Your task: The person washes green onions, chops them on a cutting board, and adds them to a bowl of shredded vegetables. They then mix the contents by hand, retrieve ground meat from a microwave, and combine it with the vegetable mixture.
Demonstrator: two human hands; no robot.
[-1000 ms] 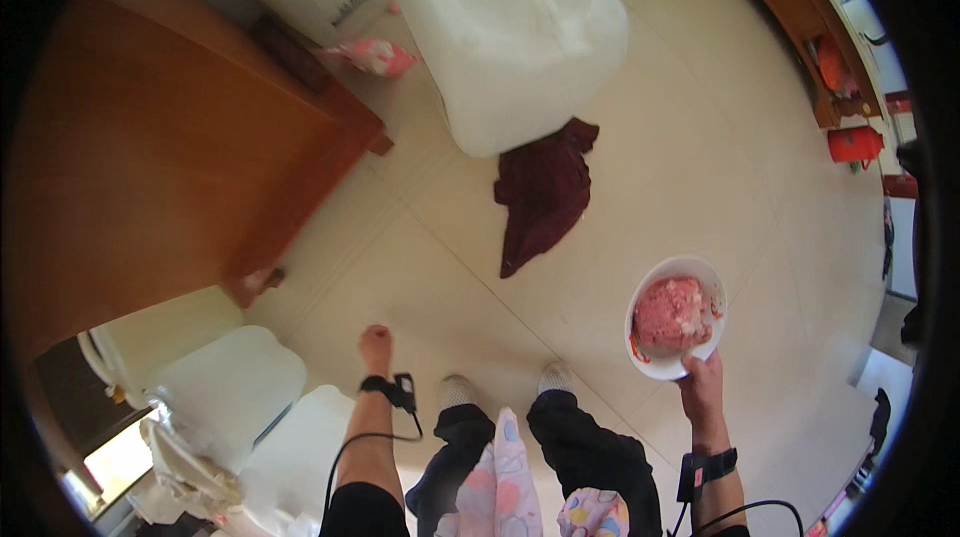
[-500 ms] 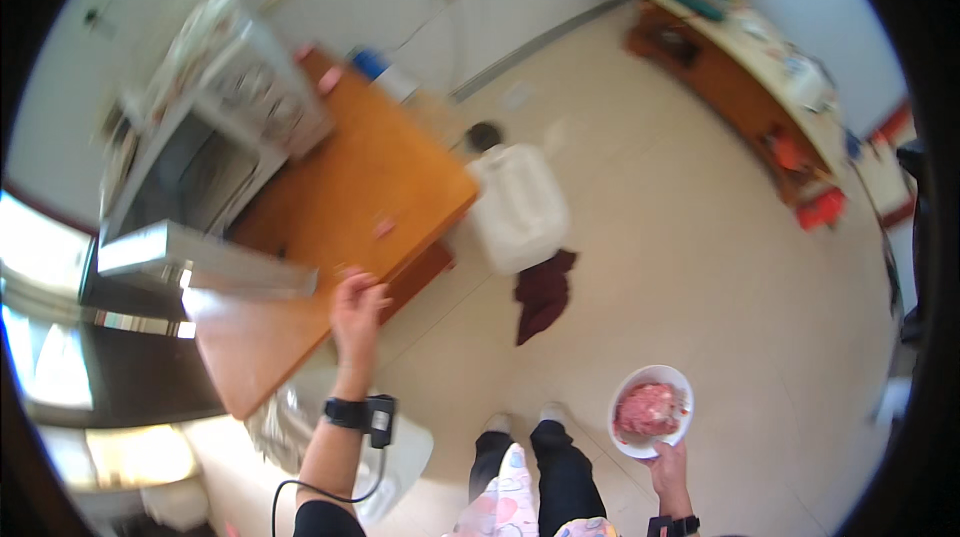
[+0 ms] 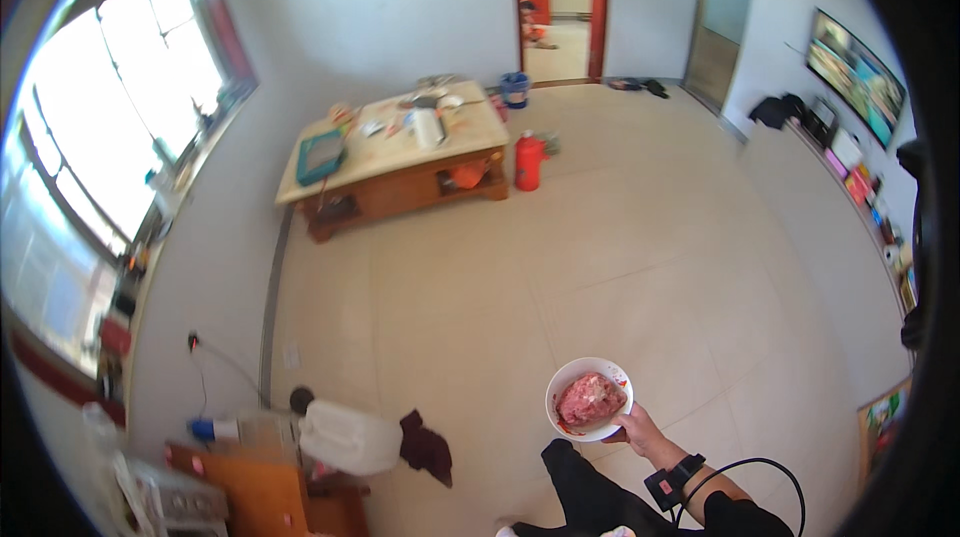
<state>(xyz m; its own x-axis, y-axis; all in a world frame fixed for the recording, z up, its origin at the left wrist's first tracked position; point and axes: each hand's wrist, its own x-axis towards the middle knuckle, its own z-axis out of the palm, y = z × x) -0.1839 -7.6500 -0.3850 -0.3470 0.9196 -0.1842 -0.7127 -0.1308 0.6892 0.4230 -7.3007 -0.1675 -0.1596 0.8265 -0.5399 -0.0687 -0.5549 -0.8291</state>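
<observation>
My right hand (image 3: 641, 431) is closed on the edge of a white bowl (image 3: 574, 365), held out over the tiled floor in front of my legs. Pink minced meat (image 3: 590, 400) lies heaped inside it, with red smears around the bowl's inner wall. A black strap with a small box and a cable (image 3: 676, 480) sits on my right wrist. My left hand is out of the picture.
At lower left stand a wooden table (image 3: 255, 487) and a white plastic jug (image 3: 350, 437), with a dark red cloth (image 3: 426, 447) beside it. Farther off are a low table (image 3: 400, 187), a red flask (image 3: 528, 162) and a doorway (image 3: 599, 12), where a person crouches.
My view has swung right, away from the wooden table toward the room and doorway. My left hand has left the picture. The bowl stays in my right hand.
</observation>
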